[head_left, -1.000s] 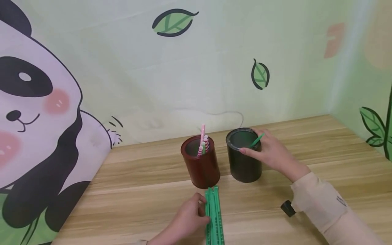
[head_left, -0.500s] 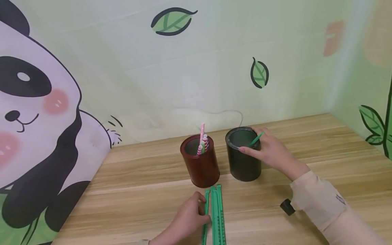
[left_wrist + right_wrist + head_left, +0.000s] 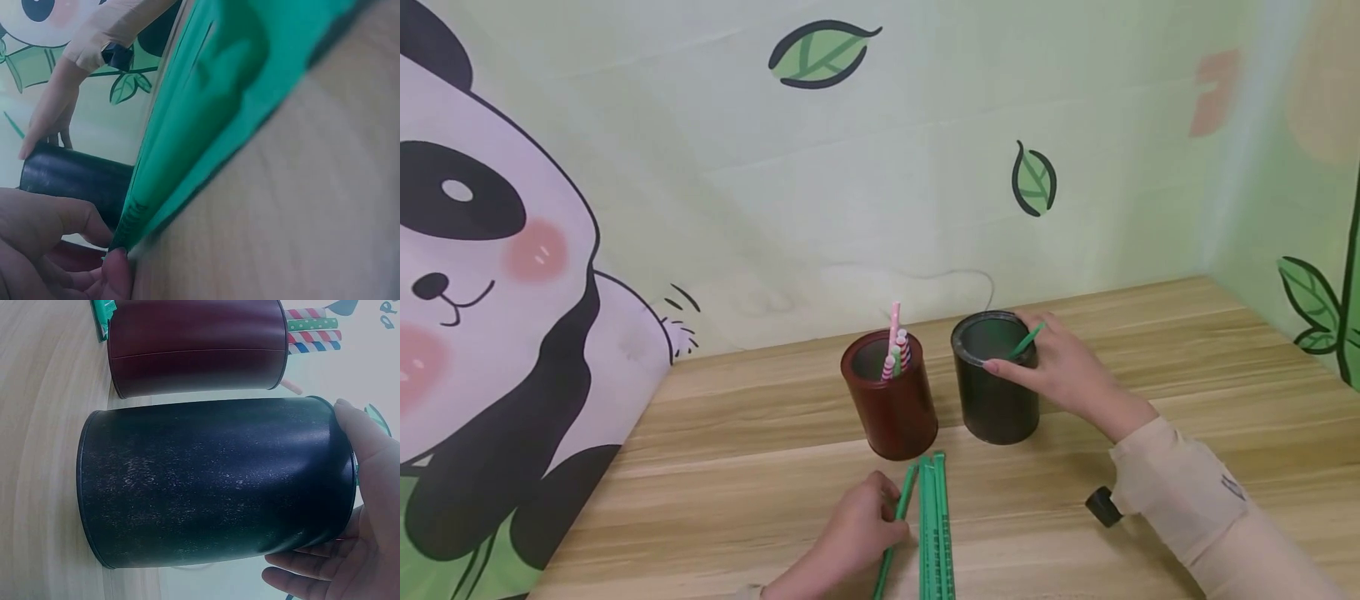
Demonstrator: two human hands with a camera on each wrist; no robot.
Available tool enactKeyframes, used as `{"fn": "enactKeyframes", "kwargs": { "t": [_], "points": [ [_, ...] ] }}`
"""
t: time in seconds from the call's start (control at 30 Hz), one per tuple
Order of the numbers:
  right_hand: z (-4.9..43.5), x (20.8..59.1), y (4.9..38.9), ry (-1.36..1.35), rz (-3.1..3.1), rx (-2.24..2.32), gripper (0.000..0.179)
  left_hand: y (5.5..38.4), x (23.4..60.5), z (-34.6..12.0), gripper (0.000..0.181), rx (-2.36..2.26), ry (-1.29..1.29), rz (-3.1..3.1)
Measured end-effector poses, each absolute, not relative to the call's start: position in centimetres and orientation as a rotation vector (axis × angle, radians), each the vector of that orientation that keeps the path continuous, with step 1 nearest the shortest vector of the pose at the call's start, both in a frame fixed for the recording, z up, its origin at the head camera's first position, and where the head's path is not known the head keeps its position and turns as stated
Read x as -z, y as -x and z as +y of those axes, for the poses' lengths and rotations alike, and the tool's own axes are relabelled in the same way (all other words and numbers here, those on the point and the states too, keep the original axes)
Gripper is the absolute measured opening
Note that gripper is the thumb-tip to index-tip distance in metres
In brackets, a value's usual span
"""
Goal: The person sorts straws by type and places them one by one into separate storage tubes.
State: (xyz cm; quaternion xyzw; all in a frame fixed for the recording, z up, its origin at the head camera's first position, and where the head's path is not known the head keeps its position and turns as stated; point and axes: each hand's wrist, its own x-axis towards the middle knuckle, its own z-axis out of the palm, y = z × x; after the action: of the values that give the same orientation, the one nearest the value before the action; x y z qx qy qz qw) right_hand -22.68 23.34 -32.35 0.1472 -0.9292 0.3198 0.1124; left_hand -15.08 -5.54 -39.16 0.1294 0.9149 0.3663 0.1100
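Note:
My left hand pinches one long green-wrapped straw between thumb and fingers, low over the table. It is tilted and stands a little apart from several more green-wrapped straws lying side by side on its right. In the left wrist view the pinched straw looms large and blurred. My right hand grips the rim of a black cylindrical holder, with the thumb on the near side and the other fingers behind. One green straw leans out of that holder, beside the hand.
A dark red cylindrical holder stands just left of the black one, with several patterned straws inside. Behind the wooden table hangs a backdrop printed with a panda and leaves. A small black device sits at the right wrist.
My left hand has drawn one green straw leftward out of the row and tilted it. The rest of the row sits slightly further right. My right hand has stayed on the black holder.

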Motion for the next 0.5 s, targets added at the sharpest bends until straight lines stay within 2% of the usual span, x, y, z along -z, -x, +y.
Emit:
{"fn": "enactKeyframes", "kwargs": {
  "t": [0.17, 0.5],
  "points": [
    [23.2, 32.4, 22.7, -0.436, -2.738, -0.937, 0.082, 14.9, 38.8, -6.0, 0.027, -1.148, -0.361, 2.654],
    [23.3, 32.5, 22.7, -0.431, -2.734, -0.951, 0.082, 14.8, 37.1, -6.1, 0.032, -1.323, -0.554, 2.654]
  ]
}}
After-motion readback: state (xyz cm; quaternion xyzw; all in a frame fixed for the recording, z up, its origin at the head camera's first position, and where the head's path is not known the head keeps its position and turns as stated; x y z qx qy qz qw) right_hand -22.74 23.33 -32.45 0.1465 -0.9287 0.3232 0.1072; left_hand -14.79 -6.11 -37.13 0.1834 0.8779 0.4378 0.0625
